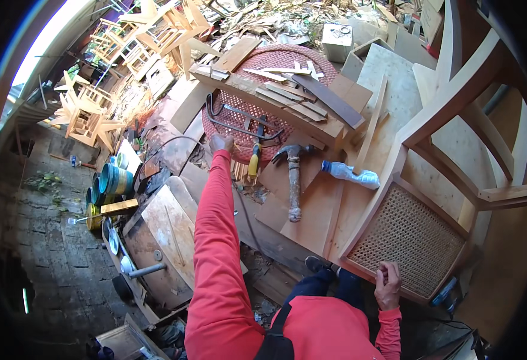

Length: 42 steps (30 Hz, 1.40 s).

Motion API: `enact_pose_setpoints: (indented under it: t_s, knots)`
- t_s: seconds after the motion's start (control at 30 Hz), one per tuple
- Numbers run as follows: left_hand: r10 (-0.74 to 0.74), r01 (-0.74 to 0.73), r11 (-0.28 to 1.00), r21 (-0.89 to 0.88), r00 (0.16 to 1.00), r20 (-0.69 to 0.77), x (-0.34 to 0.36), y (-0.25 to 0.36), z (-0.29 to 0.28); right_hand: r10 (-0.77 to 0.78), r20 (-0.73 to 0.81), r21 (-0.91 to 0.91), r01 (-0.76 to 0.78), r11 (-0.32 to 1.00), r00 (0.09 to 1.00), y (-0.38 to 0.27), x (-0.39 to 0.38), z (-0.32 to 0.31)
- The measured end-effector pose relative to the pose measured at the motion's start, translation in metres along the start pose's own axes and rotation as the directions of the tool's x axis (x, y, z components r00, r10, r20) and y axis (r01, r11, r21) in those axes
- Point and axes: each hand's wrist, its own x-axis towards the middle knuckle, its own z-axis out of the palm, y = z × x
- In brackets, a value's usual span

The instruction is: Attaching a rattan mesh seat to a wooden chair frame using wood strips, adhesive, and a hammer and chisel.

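Observation:
My left hand point(220, 143) reaches out over a red woven plastic surface point(242, 108), beside a hacksaw point(239, 123) with a dark bent frame. Its fingers are mostly hidden. Close by lie a yellow-and-black handled tool point(255, 159) and a hammer point(294, 180) with a worn, wrapped handle. My right hand point(388, 285) is curled closed at the near edge of a wooden chair's woven cane seat point(404, 240); whatever its fingers hold, if anything, cannot be made out. Between the hammer and the chair a clear plastic bottle point(352, 174) with a blue cap lies on its side.
Wood strips point(293, 99) and a thick plank point(257, 90) lie across the far side of the bench. Paint cans point(115, 179) stand on the left, beside a low worktop point(169, 225). Unfinished chair frames point(89, 111) are piled far left, and scrap wood covers the ground behind.

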Motion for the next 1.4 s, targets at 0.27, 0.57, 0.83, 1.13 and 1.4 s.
enact_pose_setpoints:
  t_s: [0.27, 0.57, 0.83, 1.13, 1.4]
  knots:
    - [0.342, -0.366, 0.919, 0.149, 0.926, 0.161, -0.102, 0.058, 0.002, -0.097, 0.013, -0.017, 0.098, 0.995, 0.995, -0.020, 0.031, 0.013]
    - [0.410, -0.484, 0.823, 0.297, 0.868, 0.279, -0.132, 0.073, -0.065, -0.249, 0.131, 0.043, 0.245, 0.969, 0.960, -0.070, 0.074, 0.025]
    - [0.458, -0.493, 0.822, 0.285, 0.870, 0.184, -0.229, 0.068, -0.217, -0.500, 0.016, 0.027, 0.499, 0.866, 0.866, -0.112, 0.085, 0.047]
    - [0.716, -0.445, 0.696, -0.563, 0.370, 0.592, -0.396, 0.136, -0.217, -0.750, 0.324, -0.096, 0.809, 0.580, 0.577, -0.167, 0.118, 0.050]
    - [0.497, -0.457, 0.849, -0.264, 0.861, 0.107, -0.287, 0.104, -0.039, -0.206, 0.176, 0.164, 0.178, 0.970, 0.963, -0.061, 0.067, -0.008]
